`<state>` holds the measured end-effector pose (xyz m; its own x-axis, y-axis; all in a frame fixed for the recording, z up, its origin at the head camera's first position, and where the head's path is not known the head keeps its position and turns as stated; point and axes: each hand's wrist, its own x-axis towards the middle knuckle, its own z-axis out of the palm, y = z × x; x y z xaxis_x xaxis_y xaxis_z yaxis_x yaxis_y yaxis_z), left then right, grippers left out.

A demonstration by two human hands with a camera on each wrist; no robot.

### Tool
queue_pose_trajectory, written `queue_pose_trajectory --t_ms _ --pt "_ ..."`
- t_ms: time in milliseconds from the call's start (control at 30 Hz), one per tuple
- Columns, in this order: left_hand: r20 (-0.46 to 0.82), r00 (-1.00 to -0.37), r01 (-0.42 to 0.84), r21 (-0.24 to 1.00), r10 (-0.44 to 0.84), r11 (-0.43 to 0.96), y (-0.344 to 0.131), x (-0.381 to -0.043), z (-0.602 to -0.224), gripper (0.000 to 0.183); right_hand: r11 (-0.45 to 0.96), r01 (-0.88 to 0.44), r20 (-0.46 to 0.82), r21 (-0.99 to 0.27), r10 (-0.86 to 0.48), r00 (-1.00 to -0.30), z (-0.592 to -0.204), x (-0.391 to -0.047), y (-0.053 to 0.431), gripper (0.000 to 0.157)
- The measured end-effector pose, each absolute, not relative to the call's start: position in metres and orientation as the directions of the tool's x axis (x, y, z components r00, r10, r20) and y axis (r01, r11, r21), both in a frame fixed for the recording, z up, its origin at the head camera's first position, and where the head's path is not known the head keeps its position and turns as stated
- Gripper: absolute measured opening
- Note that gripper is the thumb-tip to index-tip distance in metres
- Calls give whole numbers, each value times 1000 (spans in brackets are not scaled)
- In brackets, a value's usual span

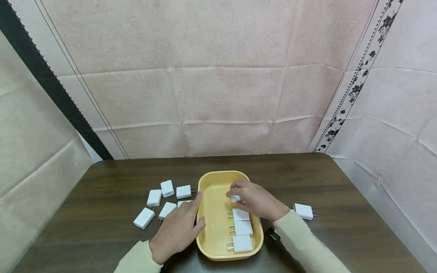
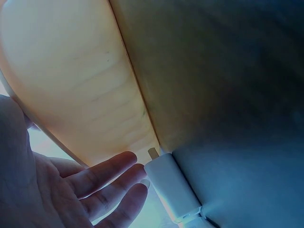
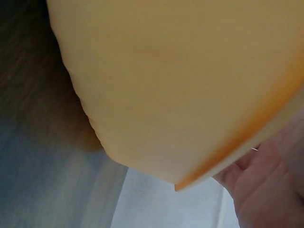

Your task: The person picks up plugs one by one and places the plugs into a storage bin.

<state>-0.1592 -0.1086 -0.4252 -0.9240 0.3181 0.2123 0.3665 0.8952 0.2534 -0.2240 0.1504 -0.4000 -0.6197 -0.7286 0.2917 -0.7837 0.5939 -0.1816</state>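
Observation:
A yellow plastic tray (image 1: 214, 223) sits on the table in the head view. Inside its right half, white charger plugs (image 1: 242, 243) lie in a column, prongs pointing left. At the column's far end my right hand (image 1: 257, 200) pinches another white charger plug (image 1: 235, 198), partly covered by the fingers. My left hand (image 1: 179, 229) is at the tray's left side, its extended index finger touching the rim. In the left wrist view, a charger plug (image 2: 173, 187) stands close to the left fingertips. The tray's outer wall (image 3: 166, 95) hides the right fingertips in the right wrist view.
Several white charger plugs (image 1: 144, 218) lie loose left of the tray, one partly behind the left hand. A single charger plug (image 1: 303, 211) lies right of the tray, beside the right sleeve. The dark wooden table (image 1: 129, 182) ends at a cloth-covered wall (image 1: 225, 94).

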Motion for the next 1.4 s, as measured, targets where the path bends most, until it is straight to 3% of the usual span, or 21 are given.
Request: queue_pose_trajectory --t_ms 467,1400 --pt "231 -920 370 243 317 897 -109 -159 -426 66 644 -740 182 -197 -717 -673 -406 -223 146 28" --pt "200 -930 355 266 309 896 -108 -161 -425 67 660 -730 111 -177 -724 -681 -406 -226 144 23"
